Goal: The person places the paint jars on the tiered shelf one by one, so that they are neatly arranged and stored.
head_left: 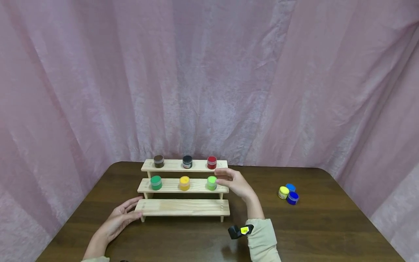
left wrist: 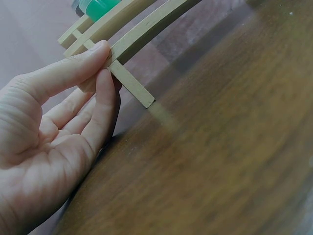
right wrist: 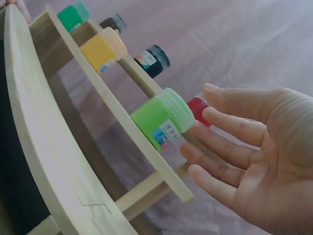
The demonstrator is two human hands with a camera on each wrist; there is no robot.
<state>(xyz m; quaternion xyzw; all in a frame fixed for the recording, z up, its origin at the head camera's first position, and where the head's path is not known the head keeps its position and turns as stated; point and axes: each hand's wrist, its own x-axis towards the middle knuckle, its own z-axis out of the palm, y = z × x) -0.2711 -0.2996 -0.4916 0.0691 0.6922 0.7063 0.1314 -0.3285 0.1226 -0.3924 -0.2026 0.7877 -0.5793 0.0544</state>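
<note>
A three-tier wooden stand (head_left: 183, 206) is on the table. My left hand (head_left: 118, 220) pinches the left end of its lowest tier, with thumb and fingertips at the corner by the leg in the left wrist view. Beside the light green paint jar (right wrist: 159, 120), at the right end of the middle tier, my right hand (head_left: 237, 183) has its thumb and fingers spread with nothing between them. An orange-yellow jar (head_left: 184, 183) and a green jar (head_left: 156, 182) share that tier. The top tier bears a brown jar (head_left: 158, 161), a black jar (head_left: 187, 162) and a red jar (head_left: 211, 162).
On the right of the brown table (head_left: 327, 225) a yellow jar (head_left: 283, 192), a light blue jar (head_left: 290, 187) and a dark blue jar (head_left: 292, 198) stand clustered. A pink curtain (head_left: 209, 80) hangs behind the table's far edge.
</note>
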